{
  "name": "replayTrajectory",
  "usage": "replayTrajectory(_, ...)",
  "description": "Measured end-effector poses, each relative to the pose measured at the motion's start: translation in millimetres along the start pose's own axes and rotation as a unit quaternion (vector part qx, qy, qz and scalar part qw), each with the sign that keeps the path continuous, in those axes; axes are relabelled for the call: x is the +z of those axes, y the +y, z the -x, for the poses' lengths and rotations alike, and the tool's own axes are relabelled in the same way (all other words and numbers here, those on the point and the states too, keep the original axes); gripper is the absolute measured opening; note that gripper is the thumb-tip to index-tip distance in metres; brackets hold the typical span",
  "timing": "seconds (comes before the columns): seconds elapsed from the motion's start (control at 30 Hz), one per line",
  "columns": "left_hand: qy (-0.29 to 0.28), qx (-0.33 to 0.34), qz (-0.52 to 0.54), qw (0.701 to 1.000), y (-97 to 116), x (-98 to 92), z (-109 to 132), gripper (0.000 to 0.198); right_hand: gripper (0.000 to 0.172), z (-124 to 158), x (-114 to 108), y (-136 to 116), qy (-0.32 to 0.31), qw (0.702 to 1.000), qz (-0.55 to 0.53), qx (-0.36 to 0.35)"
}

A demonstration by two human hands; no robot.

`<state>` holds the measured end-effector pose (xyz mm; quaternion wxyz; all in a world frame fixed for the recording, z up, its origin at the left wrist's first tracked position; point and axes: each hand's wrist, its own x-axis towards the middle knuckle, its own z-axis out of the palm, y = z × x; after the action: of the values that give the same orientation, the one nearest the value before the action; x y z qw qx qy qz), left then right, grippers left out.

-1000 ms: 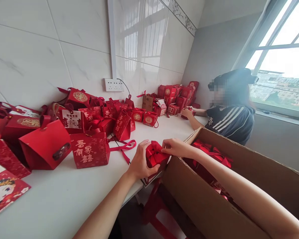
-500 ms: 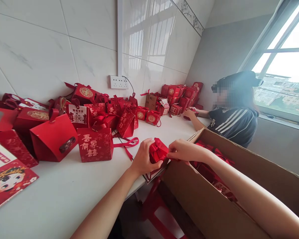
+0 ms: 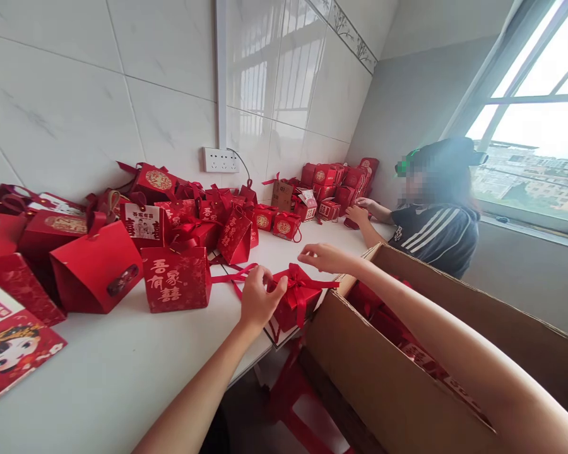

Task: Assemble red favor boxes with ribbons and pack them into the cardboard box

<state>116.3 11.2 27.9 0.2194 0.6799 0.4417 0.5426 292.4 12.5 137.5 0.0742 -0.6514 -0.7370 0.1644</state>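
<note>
Red bow-tied box (image 3: 297,304) sits beside the parted left hand (image 3: 259,297) and near the right hand (image 3: 322,257), whose pinch is unclear.

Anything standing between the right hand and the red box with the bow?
Nothing visible does. The right hand is just beyond the box; the left hand is at its left side, the cardboard carton to its right.

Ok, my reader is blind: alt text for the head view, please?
Bare left hand and right hand at a small red ribbon-tied gift box on a white table, beside an open brown cardboard carton. Nearby are more red boxes and another person.
</note>
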Motion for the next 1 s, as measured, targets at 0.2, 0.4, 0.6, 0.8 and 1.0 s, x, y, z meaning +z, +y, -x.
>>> replayTrajectory(0.2,-0.081,-0.082,-0.021,0.993,13,-0.9,6,0.031,0.032,-11,23,-4,-0.039,0.997,-0.065,-0.003)
replayTrajectory(0.4,-0.072,-0.086,0.014,0.994,8,2.1,6,0.021,0.034,9,27,11,-0.006,0.995,-0.094,0.041)
replayTrajectory(0.6,-0.061,-0.08,0.035,0.994,0,4.8,5,0.024,0.031,11,26,25,-0.02,0.99,-0.129,0.048)
replayTrajectory(0.8,-0.046,-0.076,0.052,0.995,0,8.6,8,0.024,0.029,10,27,33,-0.018,0.994,-0.108,0.025)
replayTrajectory(1.0,-0.03,-0.087,0.06,0.994,2,10.6,10,0.024,0.036,10,21,42,-0.083,0.987,-0.14,-0.001)
